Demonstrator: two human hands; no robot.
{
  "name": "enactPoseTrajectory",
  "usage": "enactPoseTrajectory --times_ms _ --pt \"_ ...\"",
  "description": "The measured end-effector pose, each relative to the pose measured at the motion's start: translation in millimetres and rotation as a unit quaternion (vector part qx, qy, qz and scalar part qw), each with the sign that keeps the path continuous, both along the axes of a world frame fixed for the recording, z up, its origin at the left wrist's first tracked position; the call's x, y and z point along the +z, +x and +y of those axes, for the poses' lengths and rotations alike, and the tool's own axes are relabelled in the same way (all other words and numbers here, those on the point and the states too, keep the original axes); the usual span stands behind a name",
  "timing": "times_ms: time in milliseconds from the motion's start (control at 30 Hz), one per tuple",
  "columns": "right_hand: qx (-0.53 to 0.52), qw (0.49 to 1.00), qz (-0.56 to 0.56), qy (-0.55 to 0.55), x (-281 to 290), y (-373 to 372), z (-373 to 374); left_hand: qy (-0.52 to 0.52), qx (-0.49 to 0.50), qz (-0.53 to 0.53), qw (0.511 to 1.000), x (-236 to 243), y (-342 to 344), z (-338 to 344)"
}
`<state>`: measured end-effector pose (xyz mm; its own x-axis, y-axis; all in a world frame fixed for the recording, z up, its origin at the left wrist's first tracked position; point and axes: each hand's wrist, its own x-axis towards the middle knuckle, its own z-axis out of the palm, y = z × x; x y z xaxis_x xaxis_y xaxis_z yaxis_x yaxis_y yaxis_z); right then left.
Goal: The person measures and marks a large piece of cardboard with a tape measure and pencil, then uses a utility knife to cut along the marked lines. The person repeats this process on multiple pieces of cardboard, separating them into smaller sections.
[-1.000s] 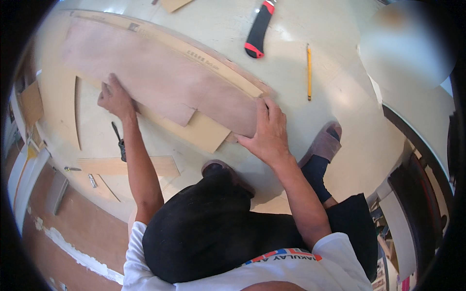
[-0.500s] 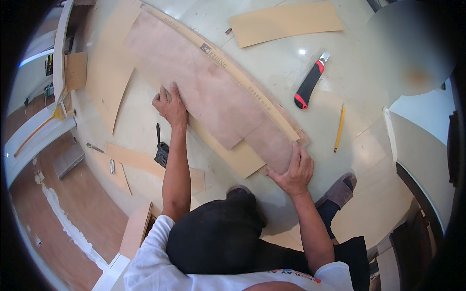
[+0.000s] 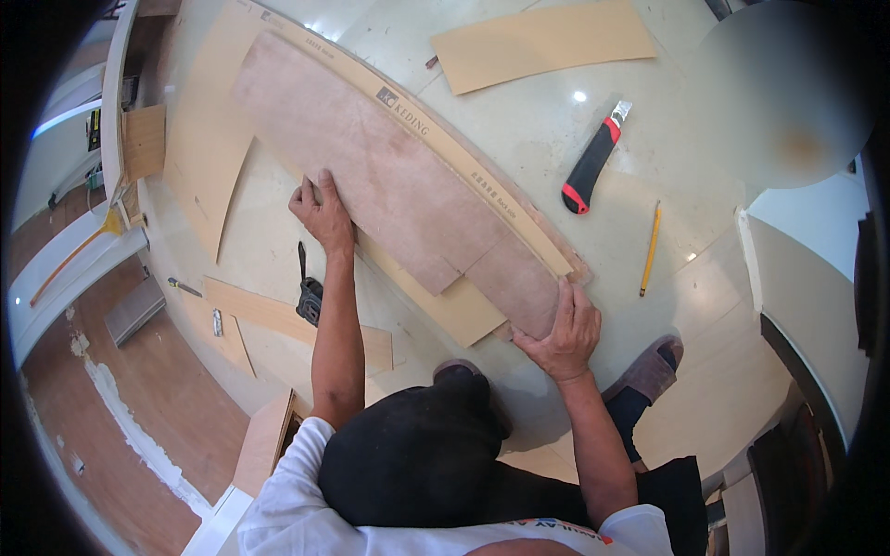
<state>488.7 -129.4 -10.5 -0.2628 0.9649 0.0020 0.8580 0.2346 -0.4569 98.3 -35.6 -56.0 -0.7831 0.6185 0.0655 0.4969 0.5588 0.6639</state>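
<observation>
A long thin brown plywood board (image 3: 371, 176) lies aslant on the floor, on top of a tan sheet (image 3: 464, 313). Along its far side a strip of tan sheet with dark print (image 3: 454, 162) shows. My left hand (image 3: 324, 215) is closed at the board's near long edge, thumb on top and fingers curled. At the right end, my right hand (image 3: 565, 335) wraps round the short edge, its fingers by the far corner and thumb at the near one. A seam crosses the board near this end, with a step in its near edge.
To the right lie a red-and-black utility knife (image 3: 593, 162) and a yellow pencil (image 3: 651, 248). A tan sheet (image 3: 547, 46) is at the far side. Left of my arm are a black tape measure (image 3: 309, 301), wooden strips (image 3: 297, 315) and another tan sheet (image 3: 209, 176). My slippered foot (image 3: 649, 369) stands at right.
The brown board has shifted slightly toward me at its far edge, and more of the printed strip shows. My left hand has moved slightly with it; my right hand stays at the end.
</observation>
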Motion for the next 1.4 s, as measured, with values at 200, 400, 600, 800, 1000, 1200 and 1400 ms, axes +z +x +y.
enactPoseTrajectory --times_ms 200,400,600,800,1000,1200,1400 --pt "0.005 1.000 0.004 0.008 1 -1 2 -0.004 -0.006 0.006 1.000 0 -4 -2" --pt "-0.011 1.000 -0.002 -0.002 3 -4 -1 -0.030 0.024 0.015 0.999 2 -2 3" --pt "-0.012 1.000 -0.003 -0.012 1 -2 -3 -0.047 0.022 0.024 0.998 2 1 4" --pt "-0.004 1.000 0.001 -0.017 3 -4 -3 -0.032 0.024 0.036 0.999 4 -2 1" --pt "-0.043 0.994 0.003 -0.097 19 -4 -4 -0.101 -0.012 0.162 0.981 36 15 17" --pt "-0.053 0.979 0.052 -0.192 46 -4 29 -0.100 -0.119 0.113 0.981 59 23 56" --pt "-0.201 0.965 0.094 -0.140 21 20 113 -0.135 -0.126 0.150 0.971 38 70 90"
